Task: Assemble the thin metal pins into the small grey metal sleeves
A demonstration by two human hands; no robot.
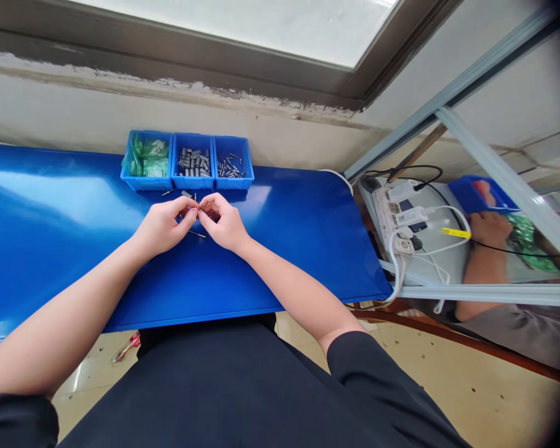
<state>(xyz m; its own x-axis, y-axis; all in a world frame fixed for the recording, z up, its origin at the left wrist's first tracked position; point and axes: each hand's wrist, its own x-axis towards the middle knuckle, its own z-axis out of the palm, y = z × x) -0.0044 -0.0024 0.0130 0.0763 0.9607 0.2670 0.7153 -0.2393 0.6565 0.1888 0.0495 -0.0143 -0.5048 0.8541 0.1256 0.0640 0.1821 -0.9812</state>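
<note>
My left hand (163, 225) and my right hand (224, 223) meet fingertip to fingertip over the blue table (298, 242), pinching a small metal part between them; the part is too small to make out. A thin metal pin (196, 234) lies on the table just below the fingers. Behind the hands stand three blue bins: the left bin (147, 160) holds green-bagged parts, the middle bin (193, 162) holds grey metal pieces, the right bin (233, 163) holds thin pins.
A white power strip (394, 214) with plugged cables lies right of the table. Beyond an aluminium frame (494, 165) another person's hand (490, 227) rests by a blue bin (480, 194). A wall and window sill run behind the bins.
</note>
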